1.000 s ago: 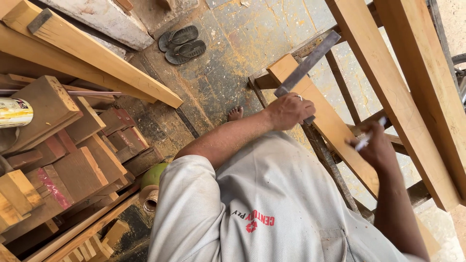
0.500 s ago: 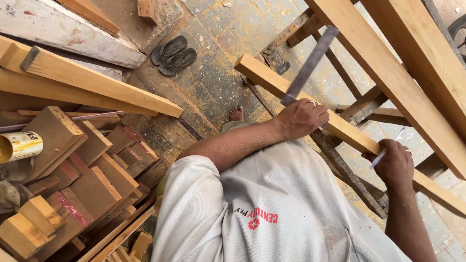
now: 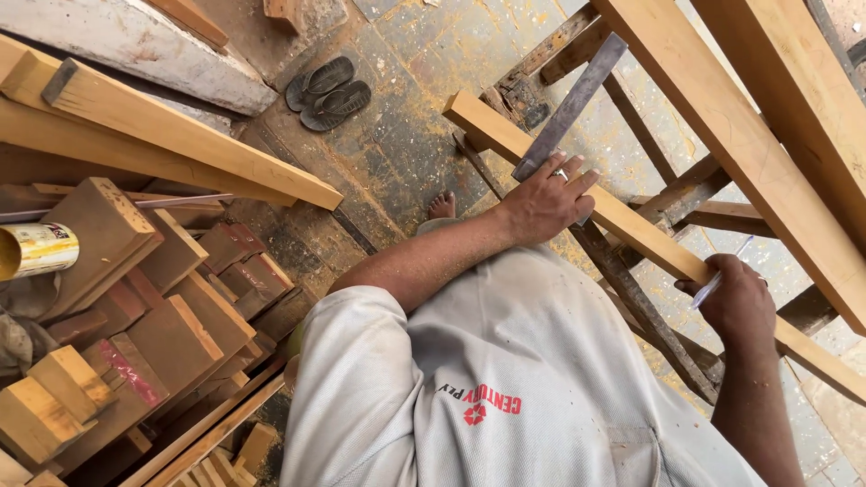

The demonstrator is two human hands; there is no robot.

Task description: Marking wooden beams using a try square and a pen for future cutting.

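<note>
Left hand (image 3: pixel 541 203) hiding square (image 3: pixel 570 104) base, pen (image 3: pixel 719 273) half-hidden

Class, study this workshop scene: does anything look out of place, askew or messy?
Sawdust is scattered across the floor, and a pair of sandals lies loose near the wall. Offcut blocks are heaped unevenly.

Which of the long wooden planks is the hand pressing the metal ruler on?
The narrowest plank, nearest the person's body. The left hand presses the metal ruler on it; the two wider planks beyond lie untouched.
</note>
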